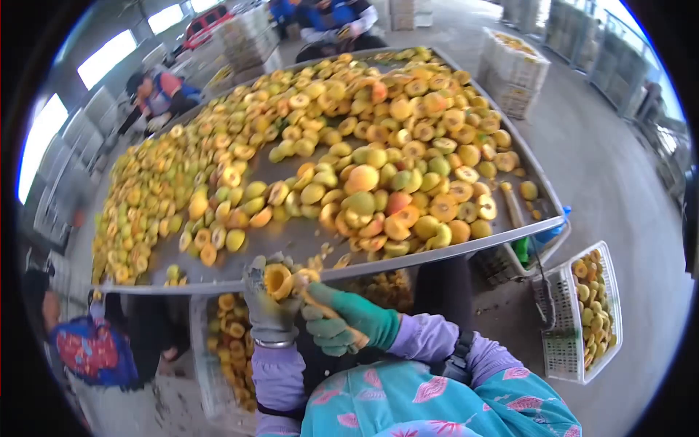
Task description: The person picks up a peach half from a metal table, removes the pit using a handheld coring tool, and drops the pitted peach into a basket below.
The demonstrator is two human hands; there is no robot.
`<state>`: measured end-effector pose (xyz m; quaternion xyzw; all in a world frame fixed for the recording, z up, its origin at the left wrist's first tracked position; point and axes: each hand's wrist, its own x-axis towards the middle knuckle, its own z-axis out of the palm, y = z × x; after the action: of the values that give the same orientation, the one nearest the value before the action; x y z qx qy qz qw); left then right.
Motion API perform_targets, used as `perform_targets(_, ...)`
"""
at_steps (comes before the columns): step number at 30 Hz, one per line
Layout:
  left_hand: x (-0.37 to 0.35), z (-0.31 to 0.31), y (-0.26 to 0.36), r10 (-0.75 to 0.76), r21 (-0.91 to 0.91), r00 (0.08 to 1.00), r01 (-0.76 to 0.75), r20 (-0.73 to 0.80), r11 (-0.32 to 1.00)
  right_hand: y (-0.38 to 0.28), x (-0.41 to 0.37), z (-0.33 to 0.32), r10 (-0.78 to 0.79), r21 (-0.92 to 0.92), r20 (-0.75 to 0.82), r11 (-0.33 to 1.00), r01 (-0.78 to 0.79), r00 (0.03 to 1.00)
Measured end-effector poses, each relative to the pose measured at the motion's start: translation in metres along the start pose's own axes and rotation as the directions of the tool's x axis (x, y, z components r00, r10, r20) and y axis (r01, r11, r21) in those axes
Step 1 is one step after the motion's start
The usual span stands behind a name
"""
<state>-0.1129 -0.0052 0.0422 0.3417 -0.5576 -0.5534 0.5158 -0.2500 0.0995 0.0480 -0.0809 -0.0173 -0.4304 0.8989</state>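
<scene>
Inside the left grip (271,306) sits hollowed fruit (278,282).

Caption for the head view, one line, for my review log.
Gloved left hand holds a hollowed fruit half; right hand grips a wooden-looking handle beside a fruit-covered table.

Underside of halved fruit (278,281) is being hidden by left glove (273,298); tool (358,337) is being partly covered by right glove (349,318), its tip blurred. Low crate (198,342) is being overlapped by table (437,252). Head of far person (338,16) is being cut off by top edge; lower-left person (149,342) is being partly lost in dark lens rim
</scene>
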Motion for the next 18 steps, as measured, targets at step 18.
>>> perform_targets(18, 0.159, -0.039, -0.072, -0.367, 0.587, 0.923, 0.234, 0.116, 0.775, -0.053, -0.026, -0.019, -0.509, -0.756, -0.554, 0.639, -0.143, 0.659)
